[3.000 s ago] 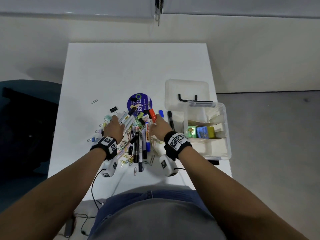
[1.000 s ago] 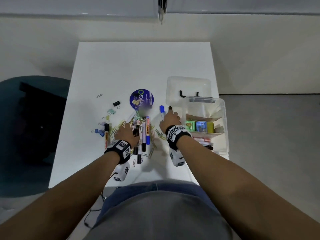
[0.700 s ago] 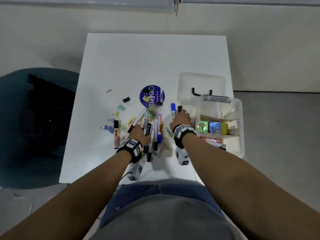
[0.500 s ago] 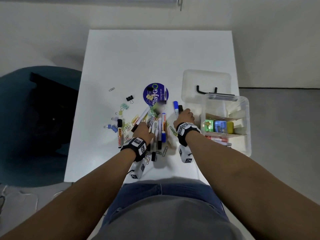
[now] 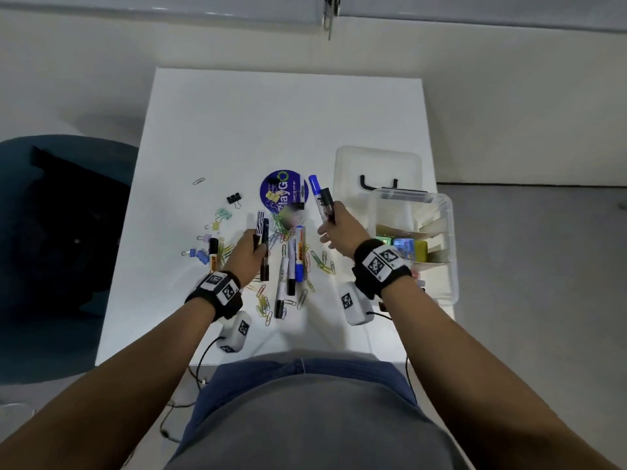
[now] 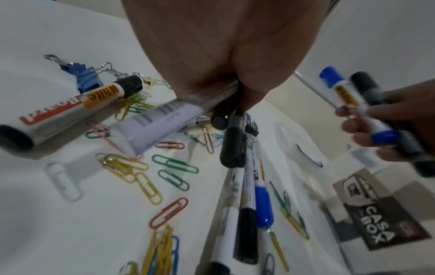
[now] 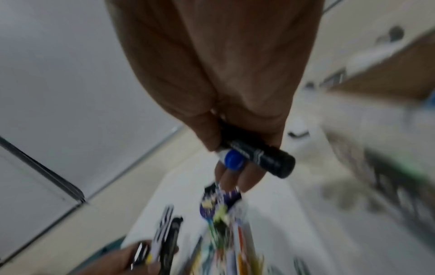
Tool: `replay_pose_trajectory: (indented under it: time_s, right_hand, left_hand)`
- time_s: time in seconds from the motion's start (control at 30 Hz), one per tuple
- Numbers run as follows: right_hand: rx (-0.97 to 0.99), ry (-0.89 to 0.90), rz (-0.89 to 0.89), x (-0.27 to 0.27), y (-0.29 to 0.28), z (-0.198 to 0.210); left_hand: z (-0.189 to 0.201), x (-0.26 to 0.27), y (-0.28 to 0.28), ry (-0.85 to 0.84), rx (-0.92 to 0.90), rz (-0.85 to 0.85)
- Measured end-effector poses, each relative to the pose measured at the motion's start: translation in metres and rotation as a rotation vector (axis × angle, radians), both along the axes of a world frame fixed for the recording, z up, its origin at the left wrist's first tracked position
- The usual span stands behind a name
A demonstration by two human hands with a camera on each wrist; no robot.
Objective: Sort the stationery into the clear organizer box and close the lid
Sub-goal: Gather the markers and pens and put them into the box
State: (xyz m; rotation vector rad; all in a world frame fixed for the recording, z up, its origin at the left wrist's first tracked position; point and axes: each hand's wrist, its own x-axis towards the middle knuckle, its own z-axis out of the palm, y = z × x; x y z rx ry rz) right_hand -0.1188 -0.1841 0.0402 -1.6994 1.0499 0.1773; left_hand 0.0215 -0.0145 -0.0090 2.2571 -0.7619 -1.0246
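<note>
My left hand [image 5: 255, 248] is raised just above the pile and grips a bundle of pens [image 5: 262, 232]: a striped white one and black markers [image 6: 231, 147]. My right hand [image 5: 330, 221] is lifted left of the clear organizer box [image 5: 453, 252] and grips a blue-capped marker [image 5: 316, 188] together with a black marker [image 7: 259, 156]. The box's lid [image 5: 376, 164] lies open behind it. Small green, blue and yellow items [image 5: 405, 247] fill its middle compartment. More markers [image 5: 292, 262] lie loose on the white table [image 5: 278, 120].
Coloured paper clips [image 6: 124, 167] and binder clips [image 5: 234, 199] are scattered around the markers. A black-capped whiteboard marker [image 5: 213, 254] lies at the left and a round purple disc [image 5: 283, 193] behind the pile. A dark chair [image 5: 57, 232] stands left of the table.
Both hands have risen off the table with pens in them. The right hand has picked up the blue and black markers; the left has lifted its bundle.
</note>
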Motion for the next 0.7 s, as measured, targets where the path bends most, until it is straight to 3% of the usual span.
replay_pose_trajectory:
  time_s: [0.1, 0.2, 0.3, 0.47, 0.57, 0.63, 0.7]
  right_hand:
    - [-0.063, -0.011, 0.196, -0.045, -0.011, 0.047]
    - [-0.206, 0.176, 0.358, -0.095, -0.026, 0.077]
    - [-0.372, 0.343, 0.402, -0.136, -0.033, 0.088]
    - [-0.566, 0.686, 0.502, -0.156, -0.029, 0.073]
    - [-0.538, 0.636, 0.592, -0.152, -0.015, 0.036]
    - [-0.490, 0.490, 0.534, -0.153, -0.010, 0.012]
    - [-0.468, 0.361, 0.437, -0.156, -0.010, 0.014]
  left_hand:
    - [0.011, -0.002, 0.003, 0.051, -0.020, -0.007]
    - [0.020, -0.012, 0.000, 0.067, -0.076, 0.002]
    - [0.033, -0.031, -0.012, 0.191, -0.175, 0.035]
    - [0.059, -0.069, -0.052, 0.173, -0.200, -0.151]
    - [0.072, -0.090, -0.075, 0.137, -0.222, -0.330]
    - [0.079, -0.103, -0.088, 0.072, -0.192, -0.499]
    - [0.089, -0.115, -0.097, -0.006, -0.139, -0.647]
